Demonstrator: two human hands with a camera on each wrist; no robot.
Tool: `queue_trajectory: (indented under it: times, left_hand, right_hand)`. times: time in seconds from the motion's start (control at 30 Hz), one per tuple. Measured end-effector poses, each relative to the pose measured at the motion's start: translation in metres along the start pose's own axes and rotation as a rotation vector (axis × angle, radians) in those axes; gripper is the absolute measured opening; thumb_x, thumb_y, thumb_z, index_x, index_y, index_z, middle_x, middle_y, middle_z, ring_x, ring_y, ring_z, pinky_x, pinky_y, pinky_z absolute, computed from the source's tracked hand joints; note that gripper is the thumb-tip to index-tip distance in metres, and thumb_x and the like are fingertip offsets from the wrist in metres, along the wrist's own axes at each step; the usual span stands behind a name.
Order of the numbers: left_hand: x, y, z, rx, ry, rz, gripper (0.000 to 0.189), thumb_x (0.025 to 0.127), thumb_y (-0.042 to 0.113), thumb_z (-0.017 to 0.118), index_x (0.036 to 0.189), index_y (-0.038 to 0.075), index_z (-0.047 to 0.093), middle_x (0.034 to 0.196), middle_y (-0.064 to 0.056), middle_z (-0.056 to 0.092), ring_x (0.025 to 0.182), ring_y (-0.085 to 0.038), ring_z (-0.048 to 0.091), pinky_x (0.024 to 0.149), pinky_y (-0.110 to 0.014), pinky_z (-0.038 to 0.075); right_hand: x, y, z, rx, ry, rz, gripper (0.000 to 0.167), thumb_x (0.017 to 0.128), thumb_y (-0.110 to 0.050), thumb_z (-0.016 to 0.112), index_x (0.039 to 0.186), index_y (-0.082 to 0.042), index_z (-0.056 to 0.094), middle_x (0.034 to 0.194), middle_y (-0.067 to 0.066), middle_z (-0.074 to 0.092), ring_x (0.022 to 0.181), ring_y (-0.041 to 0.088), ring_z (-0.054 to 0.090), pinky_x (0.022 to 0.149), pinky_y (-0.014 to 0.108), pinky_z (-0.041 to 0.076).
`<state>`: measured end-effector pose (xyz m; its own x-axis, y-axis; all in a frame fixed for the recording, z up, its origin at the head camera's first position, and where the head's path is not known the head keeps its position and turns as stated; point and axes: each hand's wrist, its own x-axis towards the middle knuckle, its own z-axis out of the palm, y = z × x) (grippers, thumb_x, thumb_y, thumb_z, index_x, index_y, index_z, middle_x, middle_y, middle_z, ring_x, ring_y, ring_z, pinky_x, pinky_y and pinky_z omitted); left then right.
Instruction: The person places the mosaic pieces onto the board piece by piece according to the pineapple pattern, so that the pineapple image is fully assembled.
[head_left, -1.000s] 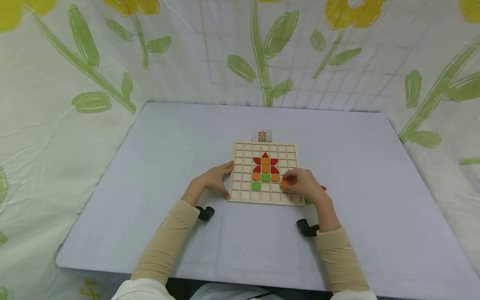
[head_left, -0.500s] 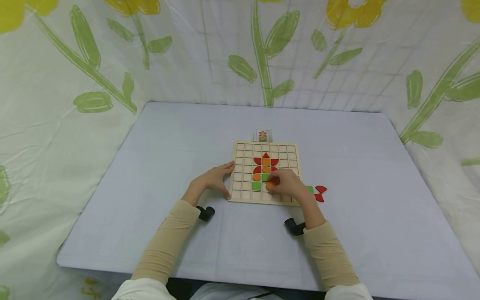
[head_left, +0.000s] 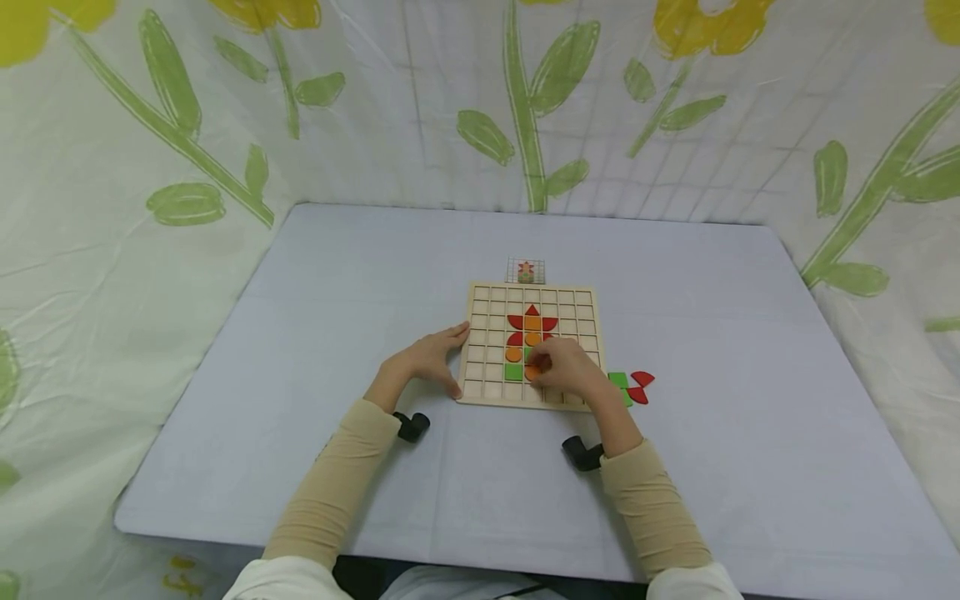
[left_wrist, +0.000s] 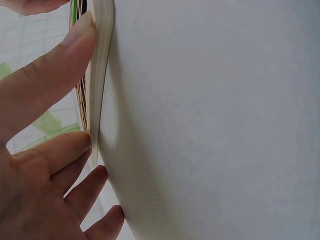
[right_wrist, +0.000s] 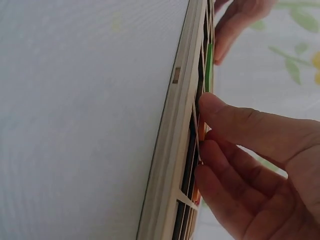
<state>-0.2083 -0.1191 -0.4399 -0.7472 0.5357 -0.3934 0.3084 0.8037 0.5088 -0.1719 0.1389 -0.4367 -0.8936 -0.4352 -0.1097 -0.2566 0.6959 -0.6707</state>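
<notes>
A wooden grid board [head_left: 487,333] lies flat on the table. My right hand [head_left: 572,368] is over its lower middle, pinching an orange disc [head_left: 532,374] between thumb and fingertips at a cell right of a green square [head_left: 513,372]. In the right wrist view, the thumb [right_wrist: 215,103] and fingers meet at the disc's orange edge [right_wrist: 202,130]. Above are more orange discs [head_left: 513,354], an orange square [head_left: 532,322], red petal pieces [head_left: 515,322] and a red triangle [head_left: 532,310]. My left hand [head_left: 426,357] rests against the board's left edge, fingers and thumb spread along it.
A small pattern card [head_left: 526,271] with a printed grid and figure lies against the board's far edge. Right of the board are loose green squares [head_left: 618,380] and red petal pieces [head_left: 642,377]. A white cloth covers the table [head_left: 360,275]; a flower-painted sheet [head_left: 420,175] hangs behind.
My right hand has carried the orange disc leftward from the board's right side to the cell beside the lower green square. Loose pieces on the right are uncovered. The left hand stays put.
</notes>
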Motion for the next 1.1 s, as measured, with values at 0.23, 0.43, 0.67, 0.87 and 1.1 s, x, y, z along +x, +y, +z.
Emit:
queue_trajectory:
  times: [0.23,0.43,0.67,0.87,1.1]
  left_hand:
    - [0.001,0.0,0.001,-0.013,-0.004,-0.002,0.108,0.071,0.02,0.085,0.153,0.001,0.019,0.163,-0.008,0.009,0.147,-0.03,0.012,0.117,-0.047,0.017]
    - [0.0,0.002,0.002,-0.01,-0.001,-0.001,0.108,0.071,0.02,0.085,0.153,0.0,0.019,0.162,-0.009,0.009,0.147,-0.031,0.012,0.117,-0.047,0.018]
    - [-0.001,0.001,0.001,-0.008,0.007,0.011,0.107,0.071,0.019,0.085,0.153,0.0,0.02,0.162,-0.009,0.01,0.147,-0.03,0.013,0.117,-0.047,0.018]
    - [-0.003,0.003,-0.001,-0.014,0.007,0.022,0.106,0.07,0.019,0.085,0.152,-0.002,0.021,0.162,-0.011,0.011,0.147,-0.032,0.013,0.117,-0.046,0.019]
    - [-0.003,0.001,0.0,-0.011,0.011,0.027,0.105,0.07,0.018,0.084,0.152,-0.002,0.021,0.162,-0.011,0.012,0.147,-0.032,0.014,0.117,-0.046,0.019]
  right_hand:
    - [-0.005,0.002,-0.005,-0.028,0.008,0.015,0.022,0.079,-0.006,0.079,0.098,-0.002,0.072,0.093,0.006,0.068,0.088,0.023,0.061,0.081,0.039,0.053]
    - [-0.019,0.016,-0.023,-0.033,0.063,0.077,0.025,0.081,-0.006,0.076,0.104,0.001,0.071,0.101,0.012,0.069,0.094,0.027,0.062,0.084,0.042,0.052]
    - [-0.044,0.042,-0.045,0.014,0.11,0.165,0.03,0.084,-0.005,0.072,0.111,0.005,0.067,0.108,0.018,0.066,0.101,0.034,0.06,0.087,0.047,0.051]
    - [-0.059,0.06,-0.054,0.025,0.115,0.222,0.034,0.083,-0.005,0.073,0.113,0.008,0.065,0.109,0.021,0.066,0.103,0.037,0.061,0.088,0.05,0.05]
    - [-0.06,0.071,-0.059,0.013,0.088,0.253,0.034,0.083,-0.003,0.073,0.114,0.009,0.065,0.109,0.023,0.066,0.103,0.038,0.061,0.089,0.049,0.05]
